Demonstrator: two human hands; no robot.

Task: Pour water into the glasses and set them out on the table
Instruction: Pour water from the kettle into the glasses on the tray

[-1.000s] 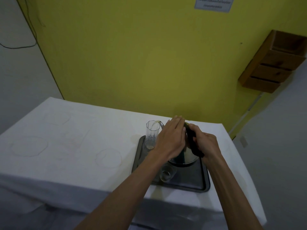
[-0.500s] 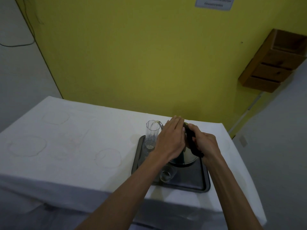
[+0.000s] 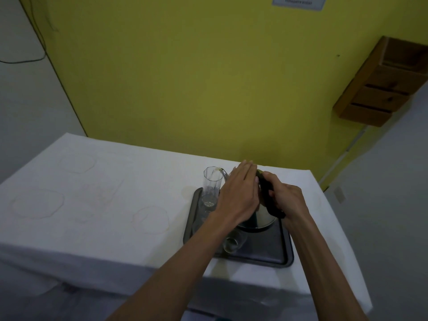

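White-clothed table, tray near its right edge. Right hand grips the kettle by its handle, pouring into a glass; left hand lies flat on top.

A bare yellow wall fills the background, with the lower edge of a white printed notice showing at the top of the picture, its lettering too blurred to read. At right, near the corner where the yellow gives way to a pale grey wall, hangs a wooden rack with dark slots across its front; below it a thin white conduit runs down toward a small wall plate. At far left, a thin black cable sags across a white wall.
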